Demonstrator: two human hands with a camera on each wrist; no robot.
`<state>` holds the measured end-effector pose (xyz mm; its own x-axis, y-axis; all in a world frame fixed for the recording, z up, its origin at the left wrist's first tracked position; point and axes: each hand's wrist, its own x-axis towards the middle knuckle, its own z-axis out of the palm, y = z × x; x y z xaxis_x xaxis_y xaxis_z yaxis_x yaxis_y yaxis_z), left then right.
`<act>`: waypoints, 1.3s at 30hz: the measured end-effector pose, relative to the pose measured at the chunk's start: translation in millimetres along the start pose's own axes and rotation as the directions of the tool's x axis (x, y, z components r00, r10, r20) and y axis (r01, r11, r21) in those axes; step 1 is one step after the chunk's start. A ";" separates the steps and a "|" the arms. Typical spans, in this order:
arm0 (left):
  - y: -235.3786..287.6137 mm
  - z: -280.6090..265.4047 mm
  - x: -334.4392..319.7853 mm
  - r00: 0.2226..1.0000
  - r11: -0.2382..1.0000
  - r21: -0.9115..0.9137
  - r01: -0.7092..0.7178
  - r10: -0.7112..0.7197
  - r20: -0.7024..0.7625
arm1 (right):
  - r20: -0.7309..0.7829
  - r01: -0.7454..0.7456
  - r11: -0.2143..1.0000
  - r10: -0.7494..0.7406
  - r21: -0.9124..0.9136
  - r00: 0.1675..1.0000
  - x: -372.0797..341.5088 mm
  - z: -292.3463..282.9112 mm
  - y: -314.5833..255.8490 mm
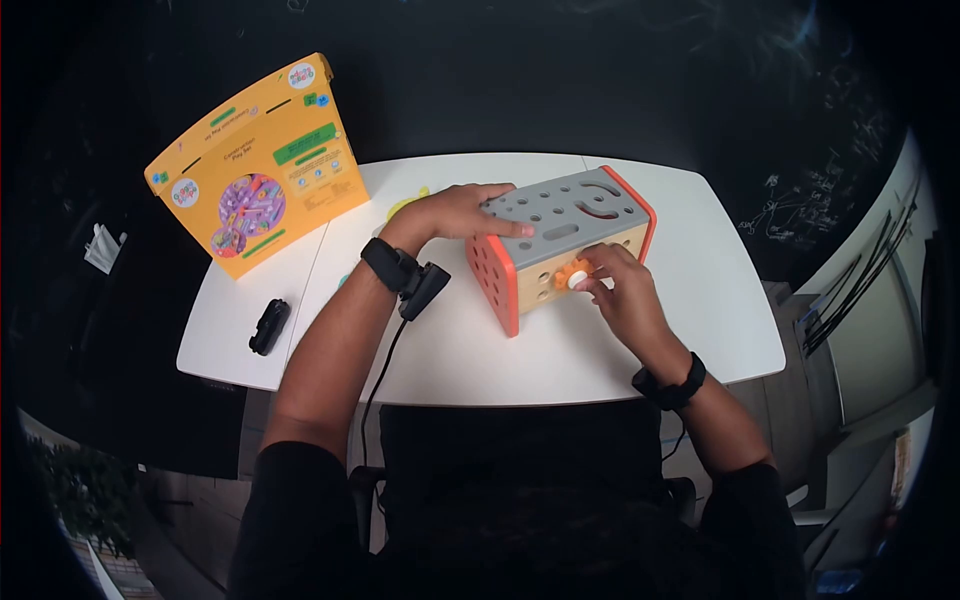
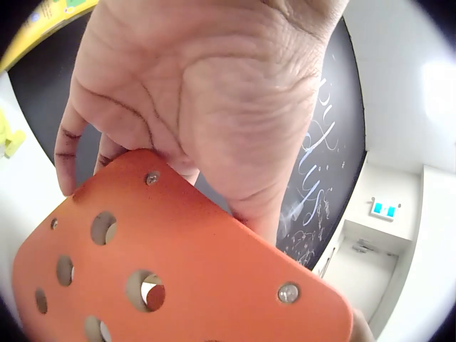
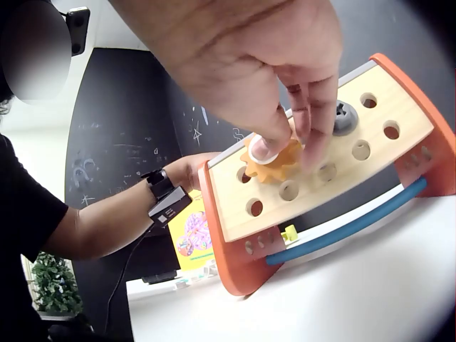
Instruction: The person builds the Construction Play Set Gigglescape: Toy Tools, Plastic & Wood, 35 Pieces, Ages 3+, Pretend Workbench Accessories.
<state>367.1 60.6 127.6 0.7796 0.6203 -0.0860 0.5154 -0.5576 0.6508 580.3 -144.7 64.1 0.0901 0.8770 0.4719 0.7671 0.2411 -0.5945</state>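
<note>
A toy workbench [image 1: 556, 232] with a grey holed top, pale wooden side and orange end panels stands on the white table. My left hand [image 1: 458, 212] rests over its left end, with the thumb along the grey top and the other fingers toward the far edge. In the left wrist view, the palm overhangs the orange end panel [image 2: 206, 271]. My right hand [image 1: 622, 290] pinches an orange toy gear [image 3: 274, 169] against the wooden side. Its thumb lies over the gear's white centre piece [image 3: 255, 151]. A grey screw head [image 3: 345, 120] sits farther along that side.
A yellow box [image 1: 255, 165] stands at the table's back left. A small black device [image 1: 268, 327] lies in front of it. Yellow pieces [image 1: 408, 200] lie partly behind my left wrist. The white table's [image 1: 700, 330] front edge is close to my body. A blue bar [image 3: 349, 226] spans the workbench low down.
</note>
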 end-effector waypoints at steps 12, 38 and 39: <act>-5.5 22.2 -11.1 0.994 0.987 -0.159 0.024 -0.041 -0.098 | 0.187 0.201 0.955 -0.162 -0.218 0.969 35.6 -35.2 -41.5; 29.8 62.2 -79.5 0.971 0.999 -0.002 0.042 -0.041 -0.237 | 0.421 0.130 0.985 -0.072 -0.111 0.904 49.4 -50.9 -2.0; 31.2 62.4 -81.3 0.973 0.999 -0.007 0.038 -0.038 -0.226 | 0.425 0.068 0.994 -0.025 -0.087 0.905 50.2 -51.8 -1.4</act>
<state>342.0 -41.7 107.8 0.6588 0.7498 0.0619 0.5421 -0.5301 0.6520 616.7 -122.5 122.3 -0.2072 0.9642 0.1655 0.8238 0.2632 -0.5021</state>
